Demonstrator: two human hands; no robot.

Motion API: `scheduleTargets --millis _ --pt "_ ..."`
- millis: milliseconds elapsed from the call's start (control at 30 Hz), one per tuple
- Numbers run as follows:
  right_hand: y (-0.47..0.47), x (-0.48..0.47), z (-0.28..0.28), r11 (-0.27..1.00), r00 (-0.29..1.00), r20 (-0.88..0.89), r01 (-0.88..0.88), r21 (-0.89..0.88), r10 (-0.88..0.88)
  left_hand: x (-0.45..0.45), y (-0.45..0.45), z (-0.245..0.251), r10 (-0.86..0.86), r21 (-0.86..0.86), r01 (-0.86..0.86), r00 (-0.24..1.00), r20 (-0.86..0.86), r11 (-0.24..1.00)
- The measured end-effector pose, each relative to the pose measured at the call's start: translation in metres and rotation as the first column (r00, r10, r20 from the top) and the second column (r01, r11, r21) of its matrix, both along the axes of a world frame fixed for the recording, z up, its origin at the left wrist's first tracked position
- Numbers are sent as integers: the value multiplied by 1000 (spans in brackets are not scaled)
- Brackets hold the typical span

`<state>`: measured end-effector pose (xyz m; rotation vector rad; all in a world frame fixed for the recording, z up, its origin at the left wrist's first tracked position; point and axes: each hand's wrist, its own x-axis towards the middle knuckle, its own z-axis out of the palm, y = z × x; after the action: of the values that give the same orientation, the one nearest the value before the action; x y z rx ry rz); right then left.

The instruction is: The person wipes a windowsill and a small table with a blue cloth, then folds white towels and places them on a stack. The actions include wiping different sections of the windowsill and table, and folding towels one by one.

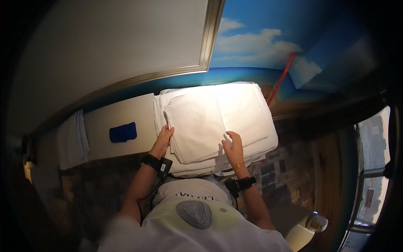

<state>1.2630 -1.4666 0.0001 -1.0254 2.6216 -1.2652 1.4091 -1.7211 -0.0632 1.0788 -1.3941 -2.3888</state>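
Observation:
A stack of folded white cloths lies on a larger pad of white fabric in front of me. My left hand is at the left edge of the folded stack, its thumb on the side of the layers and its other fingers partly hidden; whether it pinches the cloth is hard to tell. Near the lower right corner of the stack is my right hand, fingers curved and apart, holding nothing. Its shadow falls on the fabric beside it.
Left of the pad, a dark blue folded cloth lies on a pale long surface. A white towel hangs over that surface farther left. A red pole leans behind the right side. A clear container stands at lower right.

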Motion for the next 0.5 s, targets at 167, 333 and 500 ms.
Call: scheduleTargets --millis 167,333,500 --pt "-42 5 10 964 951 -162 -263 25 264 5 16 -12 118 -646 2 983 142 763" --pt "-77 12 12 893 896 -49 -443 -80 441 -5 19 -6 118 -431 -4 964 237 902" --pt "-91 2 32 922 746 542 -322 -213 386 -20 30 63 -10 -332 -12 998 -63 943"
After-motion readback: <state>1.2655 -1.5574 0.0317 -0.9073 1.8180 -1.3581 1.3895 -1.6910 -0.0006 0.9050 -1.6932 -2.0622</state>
